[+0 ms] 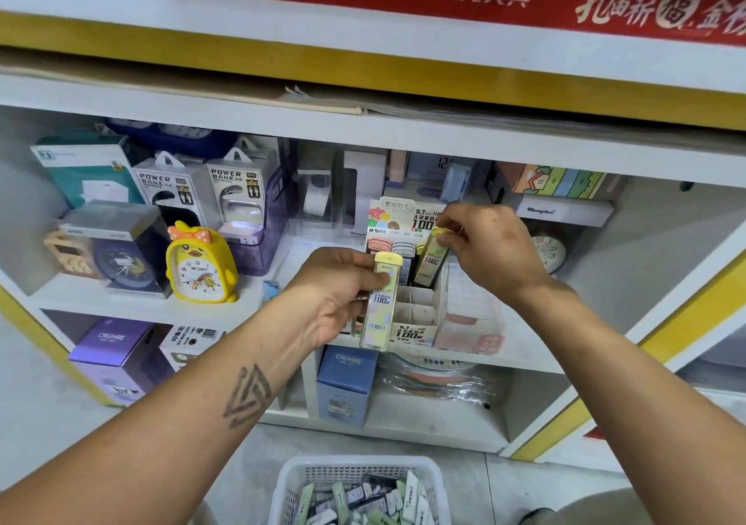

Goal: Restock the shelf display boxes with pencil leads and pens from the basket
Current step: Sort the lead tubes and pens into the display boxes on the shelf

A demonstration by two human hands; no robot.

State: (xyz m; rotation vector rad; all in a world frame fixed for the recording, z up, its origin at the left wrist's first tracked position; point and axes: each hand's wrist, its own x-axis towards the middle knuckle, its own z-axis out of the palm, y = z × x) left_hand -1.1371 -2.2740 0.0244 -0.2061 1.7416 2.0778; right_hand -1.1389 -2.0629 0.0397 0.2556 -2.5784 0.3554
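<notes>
A cardboard display box (pixel 415 329) with divided slots stands on the middle shelf. Pink and grey lead cases (pixel 393 248) fill its back row. My left hand (pixel 339 294) grips a yellow-capped pencil lead case (pixel 381 302), held upright in front of the box. My right hand (pixel 490 250) pinches the top of a second yellow lead case (pixel 432 262), which stands tilted in a back slot of the box. On the floor below, a white basket (pixel 359 470) holds several more lead cases.
A yellow duck alarm clock (pixel 200 266) stands left of the box, with power bank packs (pixel 238 189) and a purple bin (pixel 264 238) behind it. A round clock (pixel 551 252) sits right. Blue and purple boxes (pixel 347 383) fill the lower shelf.
</notes>
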